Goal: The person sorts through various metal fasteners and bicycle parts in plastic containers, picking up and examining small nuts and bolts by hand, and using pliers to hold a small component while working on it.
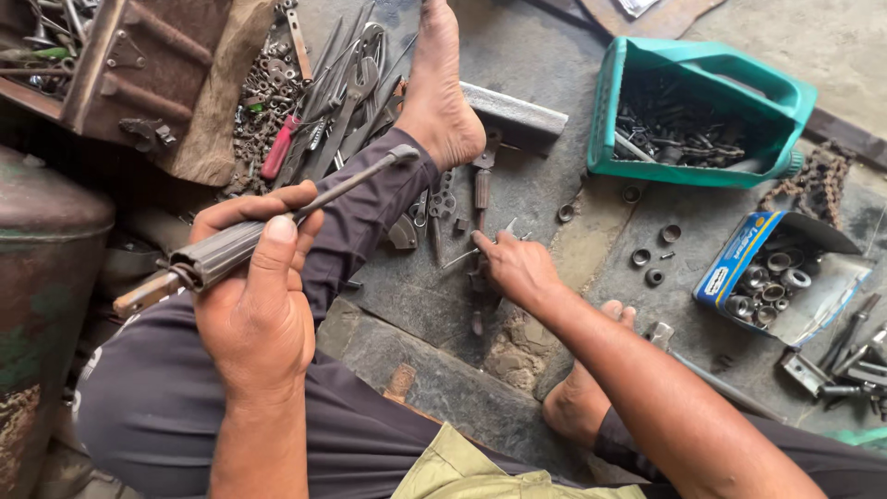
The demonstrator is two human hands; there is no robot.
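My left hand [254,296] grips a long tool with a ribbed grey handle [217,254]. Its thin metal shaft runs up and right to a small head above my dark trouser leg. My right hand [516,268] is down on the stone floor, fingers closed around a small metal piece [476,249] among loose pliers and bits. I sit on the floor, with my bare left foot [439,92] stretched toward a pile of tools and my right foot [582,397] tucked under my forearm.
A heap of wrenches, pliers and a red-handled screwdriver [277,148] lies at top centre. A cut-open green jug [785,92] holds bolts. A blue box [739,259] holds bearings, with loose rings [654,263] beside it. A rusty drum [46,277] stands left.
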